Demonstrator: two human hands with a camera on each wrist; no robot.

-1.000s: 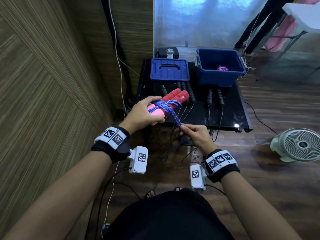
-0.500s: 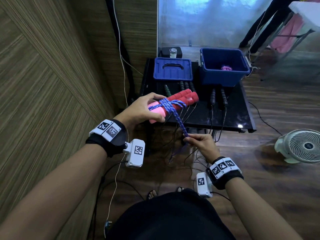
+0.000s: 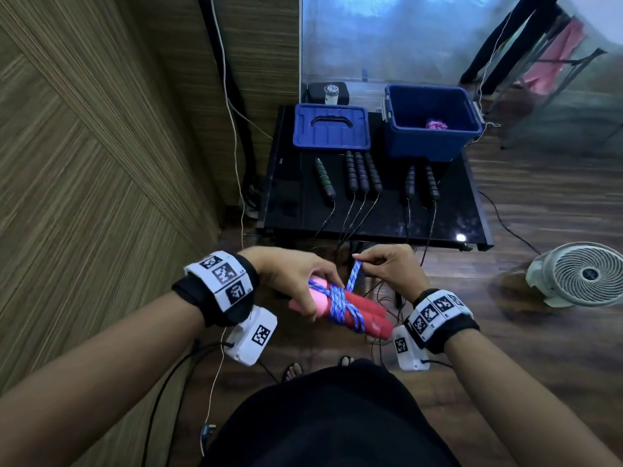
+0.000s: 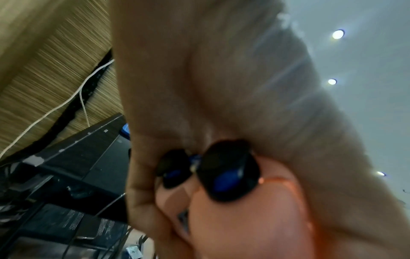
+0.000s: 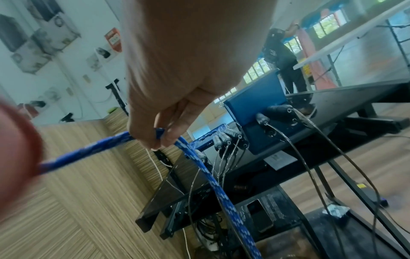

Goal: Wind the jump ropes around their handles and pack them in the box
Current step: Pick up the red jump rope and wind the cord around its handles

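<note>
Table edge (image 3: pixel 371 235) lies just ahead; my left hand (image 3: pixel 296 278) grips the red handles (image 3: pixel 357 315); my right hand (image 3: pixel 392 269) pinches the blue rope (image 3: pixel 353 276) above them.

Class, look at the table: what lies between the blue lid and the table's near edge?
In the head view, black jump-rope handles lie on the table in front of the blue lid, cords trailing over the near edge.

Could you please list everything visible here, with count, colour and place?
Red handles: two, red-pink, held together in front of the body.
Blue rope: one, wound round the handles, rest hanging.
Black handles: six, on the table, cords over its edge; one green-ringed.
Box: one, blue, open, table's far right; pink rope inside.
Lid: one, blue, left of box.
Table: one, black.
Fan: one, white, floor.
Left hand: grips the handles.
Right hand: pinches the rope.
</note>
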